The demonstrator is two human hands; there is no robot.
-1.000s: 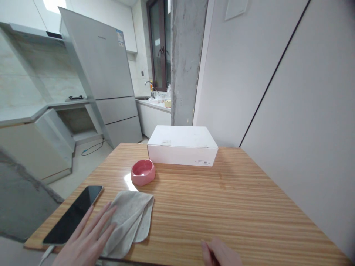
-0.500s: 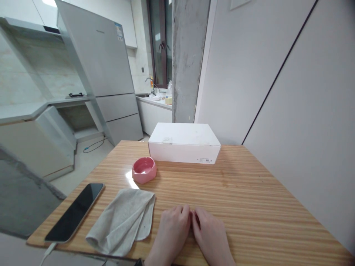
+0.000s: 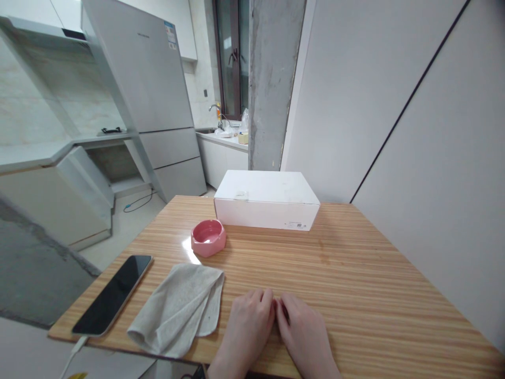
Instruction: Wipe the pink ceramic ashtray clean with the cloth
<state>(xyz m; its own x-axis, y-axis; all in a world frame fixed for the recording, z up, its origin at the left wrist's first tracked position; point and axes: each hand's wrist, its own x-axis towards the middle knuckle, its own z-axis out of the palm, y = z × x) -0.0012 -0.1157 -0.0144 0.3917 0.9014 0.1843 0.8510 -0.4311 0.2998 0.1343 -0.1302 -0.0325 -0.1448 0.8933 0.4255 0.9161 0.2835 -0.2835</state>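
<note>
My left hand (image 3: 246, 329) and my right hand (image 3: 303, 334) rest palm down side by side on the wooden table (image 3: 355, 273), fingertips touching near the front edge. Both have loosely curled fingers and hold nothing that I can see. A folded grey cloth (image 3: 179, 308) lies just left of my left hand, apart from it. Further left a black phone (image 3: 114, 300) lies face up with a cable at its near end. A pink bowl (image 3: 208, 238) stands behind the cloth, and a white box (image 3: 268, 206) sits at the table's far edge.
A white wall (image 3: 414, 131) runs along the table's right side. A concrete pillar (image 3: 272, 79) stands behind the box. On the left are a tall fridge (image 3: 145, 89), a counter and open floor beyond the table's left edge.
My left hand left the cloth and came right; my right hand came forward. Both met at the table's front middle and have stayed there. The view shifted slightly.
</note>
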